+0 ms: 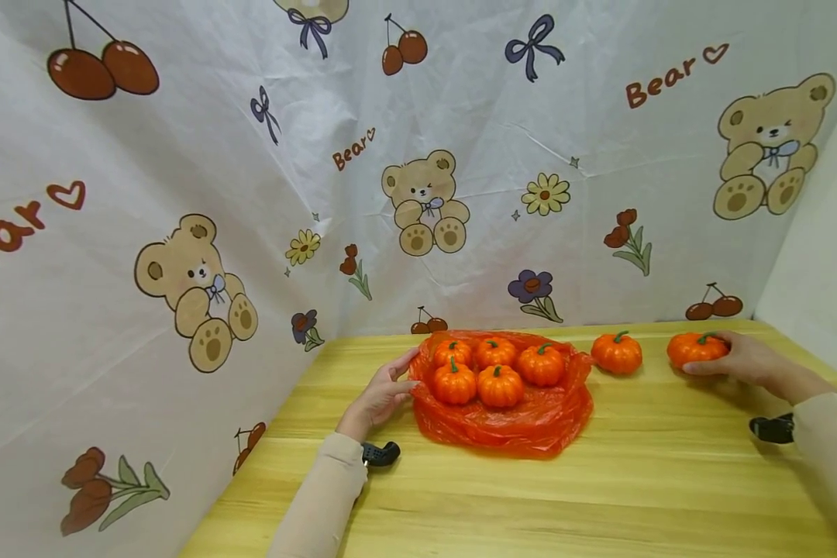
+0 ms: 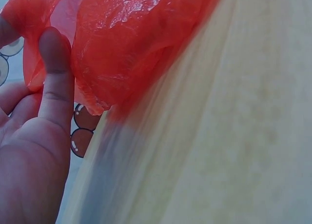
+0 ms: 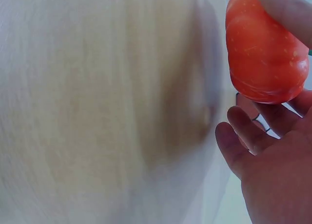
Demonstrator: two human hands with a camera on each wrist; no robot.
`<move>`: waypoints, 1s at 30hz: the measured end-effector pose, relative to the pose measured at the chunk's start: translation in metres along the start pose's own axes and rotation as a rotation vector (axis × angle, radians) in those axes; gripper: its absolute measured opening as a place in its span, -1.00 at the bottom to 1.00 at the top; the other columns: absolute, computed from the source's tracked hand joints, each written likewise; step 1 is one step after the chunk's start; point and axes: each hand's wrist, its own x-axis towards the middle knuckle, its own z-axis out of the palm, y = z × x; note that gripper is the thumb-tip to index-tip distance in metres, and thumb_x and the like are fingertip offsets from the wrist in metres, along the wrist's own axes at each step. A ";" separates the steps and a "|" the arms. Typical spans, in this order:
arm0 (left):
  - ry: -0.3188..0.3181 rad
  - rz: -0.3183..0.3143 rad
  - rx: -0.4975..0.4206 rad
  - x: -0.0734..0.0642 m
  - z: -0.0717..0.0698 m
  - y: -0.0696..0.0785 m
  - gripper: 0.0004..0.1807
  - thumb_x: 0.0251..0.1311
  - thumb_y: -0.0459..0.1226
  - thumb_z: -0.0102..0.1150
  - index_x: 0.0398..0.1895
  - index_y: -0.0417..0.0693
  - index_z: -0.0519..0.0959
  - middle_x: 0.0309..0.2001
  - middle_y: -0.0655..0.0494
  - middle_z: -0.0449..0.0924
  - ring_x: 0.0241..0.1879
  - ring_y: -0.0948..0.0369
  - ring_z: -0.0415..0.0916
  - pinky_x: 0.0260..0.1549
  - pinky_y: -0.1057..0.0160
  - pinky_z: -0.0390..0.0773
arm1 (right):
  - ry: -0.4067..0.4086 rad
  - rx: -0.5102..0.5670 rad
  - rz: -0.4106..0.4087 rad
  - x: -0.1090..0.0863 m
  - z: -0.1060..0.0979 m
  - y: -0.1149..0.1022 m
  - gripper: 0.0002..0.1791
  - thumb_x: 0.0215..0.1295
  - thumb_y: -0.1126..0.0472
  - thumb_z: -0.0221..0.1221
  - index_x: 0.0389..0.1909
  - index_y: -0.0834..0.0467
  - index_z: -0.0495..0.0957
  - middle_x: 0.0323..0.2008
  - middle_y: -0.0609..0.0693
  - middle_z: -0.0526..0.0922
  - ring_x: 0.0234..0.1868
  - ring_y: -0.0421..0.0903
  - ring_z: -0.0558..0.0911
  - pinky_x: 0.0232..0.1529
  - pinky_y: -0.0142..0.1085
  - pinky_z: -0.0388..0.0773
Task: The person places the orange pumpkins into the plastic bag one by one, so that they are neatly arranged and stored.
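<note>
A red plastic bag [image 1: 530,430] lies spread wide on the table, its mouth facing up. Several small orange pumpkins [image 1: 500,386] with green stems sit in it. At the bag's left side my left hand [image 1: 384,395] pinches the rim; in the left wrist view the thumb [image 2: 54,53] lies against the red film, with fingers behind it. Far to the right, my right hand [image 1: 749,358] holds another pumpkin [image 1: 694,353] between thumb and fingers. The right wrist view shows this pumpkin [image 3: 265,53] close up; whether it touches the table I cannot tell.
One loose pumpkin [image 1: 617,354] stands between the bag and my right hand. The wooden table [image 1: 530,504] meets a bear-printed cloth [image 1: 460,287] at its back and left. A plain white wall [image 1: 819,256] rises on the right. Each wrist carries a black device [image 1: 381,454].
</note>
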 end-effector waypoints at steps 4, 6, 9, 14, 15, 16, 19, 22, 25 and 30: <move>0.005 0.002 -0.005 0.000 0.001 -0.001 -0.14 0.32 -0.56 0.09 0.66 -0.01 0.08 0.68 -0.02 -0.05 0.34 0.07 0.35 -0.12 0.43 0.68 | 0.021 0.008 -0.043 -0.002 -0.005 -0.007 -0.04 0.35 -0.10 0.31 0.35 0.61 0.17 0.09 0.52 0.53 -0.02 0.25 0.56 -0.10 -0.19 0.47; 0.012 0.001 -0.008 0.000 0.001 -0.001 -0.14 0.32 -0.57 0.09 0.66 0.01 0.09 0.67 0.00 -0.03 0.35 0.06 0.35 -0.12 0.43 0.68 | 0.025 -0.004 -0.049 -0.005 -0.010 -0.011 -0.05 0.35 -0.11 0.29 0.35 0.60 0.18 0.09 0.49 0.52 -0.02 0.25 0.54 -0.12 -0.21 0.45; 0.013 -0.004 -0.005 0.001 0.000 -0.001 -0.13 0.32 -0.57 0.08 0.66 0.02 0.09 0.68 0.00 -0.04 0.37 0.04 0.33 -0.11 0.43 0.68 | 0.023 -0.021 -0.049 -0.008 -0.015 -0.016 -0.05 0.35 -0.13 0.28 0.35 0.58 0.19 0.10 0.47 0.52 -0.01 0.26 0.53 -0.14 -0.20 0.45; 0.004 -0.008 -0.004 0.002 0.000 -0.002 -0.13 0.32 -0.57 0.08 0.66 0.02 0.07 0.68 0.01 -0.05 0.38 0.03 0.32 -0.12 0.43 0.68 | 0.030 -0.022 -0.058 -0.012 -0.019 -0.025 -0.16 0.34 -0.13 0.30 0.27 0.50 0.31 0.00 0.29 0.59 -0.10 0.10 0.53 -0.19 -0.23 0.46; 0.001 -0.007 -0.003 0.002 0.000 -0.002 -0.12 0.32 -0.57 0.08 0.66 0.01 0.07 0.68 0.01 -0.05 0.38 0.03 0.32 -0.12 0.43 0.67 | 0.033 -0.026 -0.060 -0.013 -0.019 -0.027 -0.16 0.33 -0.13 0.31 0.28 0.48 0.32 0.00 0.28 0.60 -0.10 0.07 0.53 -0.19 -0.23 0.47; -0.002 -0.005 -0.004 0.002 0.000 -0.001 -0.12 0.33 -0.57 0.08 0.67 0.01 0.06 0.68 0.00 -0.05 0.37 0.03 0.32 -0.13 0.43 0.67 | 0.032 -0.029 -0.065 -0.014 -0.020 -0.029 -0.16 0.33 -0.13 0.31 0.30 0.47 0.31 0.02 0.29 0.60 -0.10 0.07 0.54 -0.19 -0.22 0.47; -0.008 0.002 -0.003 0.002 0.001 0.000 -0.12 0.33 -0.56 0.09 0.67 -0.02 0.05 0.68 -0.03 -0.06 0.34 0.05 0.35 -0.14 0.43 0.67 | 0.021 -0.033 -0.075 -0.018 -0.022 -0.038 -0.07 0.34 -0.13 0.30 0.42 0.47 0.21 0.12 0.44 0.54 -0.04 0.17 0.56 -0.16 -0.13 0.53; -0.005 0.009 -0.001 0.002 0.001 0.001 -0.12 0.32 -0.56 0.10 0.66 -0.02 0.05 0.68 -0.04 -0.07 0.32 0.08 0.38 -0.13 0.42 0.68 | 0.000 -0.027 -0.078 -0.023 -0.023 -0.050 -0.01 0.36 -0.14 0.27 0.47 0.49 0.10 0.22 0.55 0.43 0.03 0.28 0.54 -0.13 -0.02 0.56; 0.002 0.008 0.002 0.002 0.001 0.001 -0.13 0.31 -0.56 0.11 0.66 0.00 0.08 0.68 -0.02 -0.06 0.33 0.08 0.37 -0.12 0.42 0.67 | -0.009 -0.025 -0.076 -0.028 -0.023 -0.063 0.00 0.37 -0.15 0.25 0.49 0.47 0.06 0.24 0.55 0.42 0.03 0.26 0.55 -0.15 -0.07 0.56; -0.008 -0.007 -0.005 0.002 0.000 -0.001 -0.11 0.30 -0.57 0.11 0.66 0.01 0.07 0.68 0.00 -0.07 0.40 0.01 0.30 -0.08 0.40 0.68 | -0.024 -0.015 -0.099 -0.034 -0.021 -0.084 0.02 0.37 -0.16 0.27 0.52 0.44 0.05 0.27 0.51 0.44 0.05 0.24 0.57 -0.13 -0.04 0.58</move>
